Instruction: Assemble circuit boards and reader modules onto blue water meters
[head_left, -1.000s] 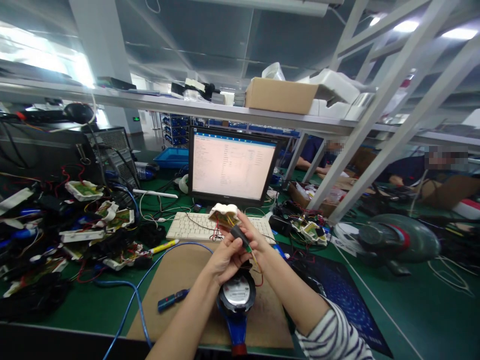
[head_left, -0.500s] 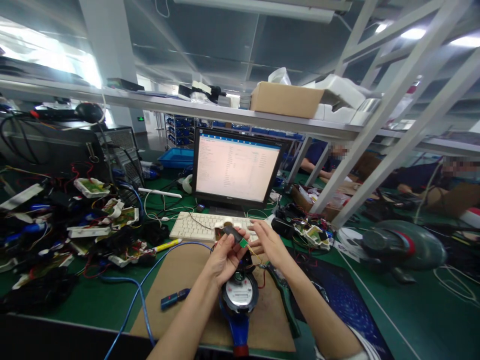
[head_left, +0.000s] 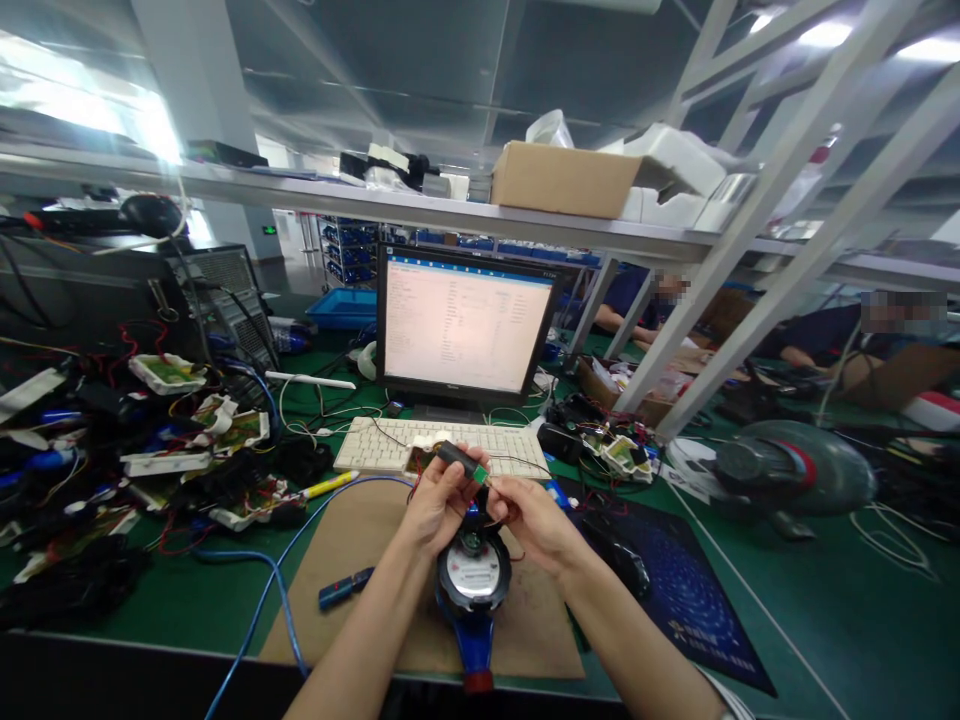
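Observation:
My left hand (head_left: 436, 508) is closed around a black cylindrical module (head_left: 457, 458), held tilted above the water meter. A small green circuit board (head_left: 480, 474) sticks out of the module's right end. At that board my right hand (head_left: 536, 518) has thumb and forefinger pinched together, on the thin wires that come from it; the fingers partly hide them. Below both hands lies a blue water meter (head_left: 474, 575) with a round dial and a red-capped end. It rests on a sheet of cardboard (head_left: 352, 530).
A keyboard (head_left: 382, 445) and a lit monitor (head_left: 461, 320) stand behind my hands. Opened circuit housings (head_left: 169, 375) and wires crowd the left. A blue cable (head_left: 274, 575) crosses the table. To the right are a mouse (head_left: 619, 555) on a dark mat (head_left: 690, 590) and co-workers beyond the shelf posts.
My right hand has gone from spread fingers to a pinch at the green board's end. My left hand still holds the module. The view has shifted slightly, and green-handled pliers are now mostly hidden.

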